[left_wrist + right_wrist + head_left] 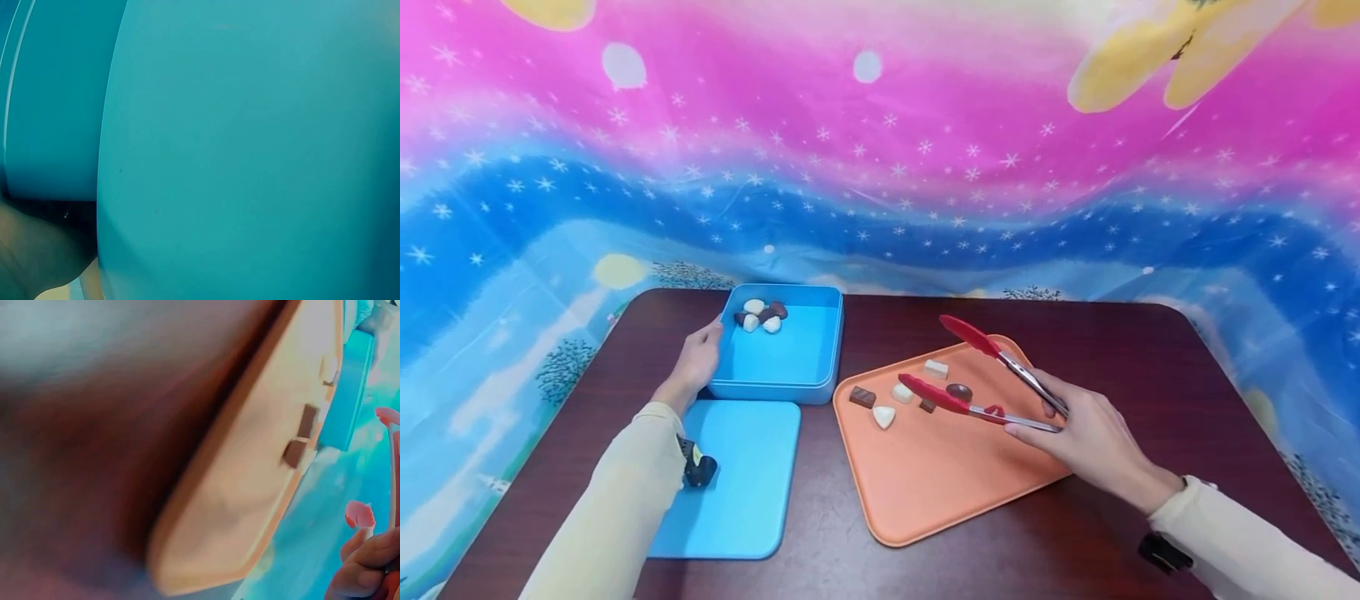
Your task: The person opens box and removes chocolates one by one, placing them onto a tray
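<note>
My left hand (697, 360) touches the outer left side of an open blue box (778, 358); the lie of its fingers is partly hidden. In the box's far left part sit several white and dark brown chocolates (760, 315). My right hand (1093, 429) holds red-tipped metal tongs (1026, 379), arms apart, over an orange tray (925, 492). Scattered on the tray are a brown chocolate bar piece (862, 397), a white triangular piece (883, 417), a white block (936, 368), a brown oval (959, 391) and other small pieces. The tongs' tips hold nothing.
A flat blue lid (748, 483) lies in front of the box, partly under my left forearm. The dark wooden table (820, 517) ends at a printed cloth backdrop (880, 208). Each wrist wears a small black camera (1165, 552).
</note>
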Demonstrator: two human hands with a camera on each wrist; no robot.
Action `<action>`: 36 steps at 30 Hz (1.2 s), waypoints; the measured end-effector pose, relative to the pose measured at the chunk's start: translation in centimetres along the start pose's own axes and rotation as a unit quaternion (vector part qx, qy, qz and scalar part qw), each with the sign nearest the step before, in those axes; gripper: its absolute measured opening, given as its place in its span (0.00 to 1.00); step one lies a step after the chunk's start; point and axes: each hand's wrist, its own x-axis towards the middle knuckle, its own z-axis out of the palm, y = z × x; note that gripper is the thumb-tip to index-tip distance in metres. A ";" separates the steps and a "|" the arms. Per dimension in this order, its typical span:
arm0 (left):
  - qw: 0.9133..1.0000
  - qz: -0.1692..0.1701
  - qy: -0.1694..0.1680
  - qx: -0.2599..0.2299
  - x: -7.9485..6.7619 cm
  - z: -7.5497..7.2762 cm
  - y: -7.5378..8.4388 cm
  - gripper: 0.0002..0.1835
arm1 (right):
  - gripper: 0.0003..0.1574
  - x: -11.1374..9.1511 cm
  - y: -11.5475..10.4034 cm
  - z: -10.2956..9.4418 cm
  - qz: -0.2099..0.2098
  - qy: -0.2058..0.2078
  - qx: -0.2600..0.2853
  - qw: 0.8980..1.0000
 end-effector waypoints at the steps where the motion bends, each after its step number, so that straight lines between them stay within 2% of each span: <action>1: 1.000 -0.001 -0.002 0.000 -0.1 0.1 0.0 0.33 | 0.49 0.2 -0.3 0.1 -0.002 -0.003 0.005 1.000; 4: 1.000 -0.009 -0.004 0.001 -0.1 0.2 0.0 0.33 | 0.39 1.0 -1.4 0.6 -0.010 -0.008 0.014 1.000; 8: 1.000 -0.016 -0.003 0.004 -0.1 0.3 0.1 0.33 | 0.33 2.2 -2.7 1.2 -0.034 -0.006 0.025 0.999; 14: 1.000 -0.013 -0.005 0.004 0.1 0.2 0.3 0.33 | 0.38 3.7 -4.4 2.2 -0.038 -0.013 0.040 0.998; 23: 1.000 -0.011 0.001 0.013 0.1 0.0 0.4 0.34 | 0.38 5.6 -6.2 4.0 -0.054 -0.036 0.112 0.992; 26: 1.000 -0.011 0.003 0.014 0.0 -0.1 0.4 0.34 | 0.42 6.1 -6.9 4.4 -0.052 -0.049 0.128 0.989; 31: 1.000 -0.016 0.001 0.016 -0.1 -0.2 0.3 0.34 | 0.52 6.9 -8.1 5.2 -0.039 -0.053 0.112 0.992; 36: 1.000 -0.011 0.001 0.010 -0.1 -0.2 0.4 0.33 | 0.52 7.9 -9.2 5.9 -0.042 -0.051 0.081 0.995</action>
